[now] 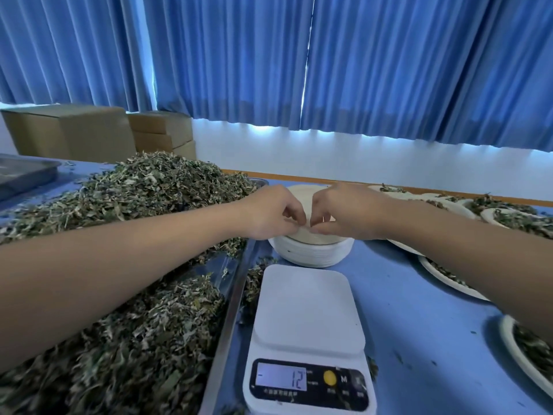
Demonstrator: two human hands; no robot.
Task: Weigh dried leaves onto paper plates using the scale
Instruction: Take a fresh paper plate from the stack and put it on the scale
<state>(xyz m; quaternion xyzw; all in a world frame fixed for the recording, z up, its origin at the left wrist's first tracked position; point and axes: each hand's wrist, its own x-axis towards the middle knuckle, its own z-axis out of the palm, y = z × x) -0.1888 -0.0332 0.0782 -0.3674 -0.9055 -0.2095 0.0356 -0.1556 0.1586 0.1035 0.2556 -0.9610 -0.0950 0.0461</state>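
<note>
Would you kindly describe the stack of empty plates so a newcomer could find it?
On the blue table, find the white scale. Right behind it stands the stack of plates. Unlike the single plates to its right, it is piled high and holds no leaves.

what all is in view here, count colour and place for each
scale: one, white, centre front, pan bare
stack of plates: one, white, behind the scale
filled plates: several, white, leaves on them, right side
dried leaves: one heap, green-brown, on left tray
tray: one, metal, left
boxes: several, brown, back left
curtains: at least two, blue, back wall
table: one, blue
left hand: pinches top plate of the stack
right hand: pinches the same plate
</note>
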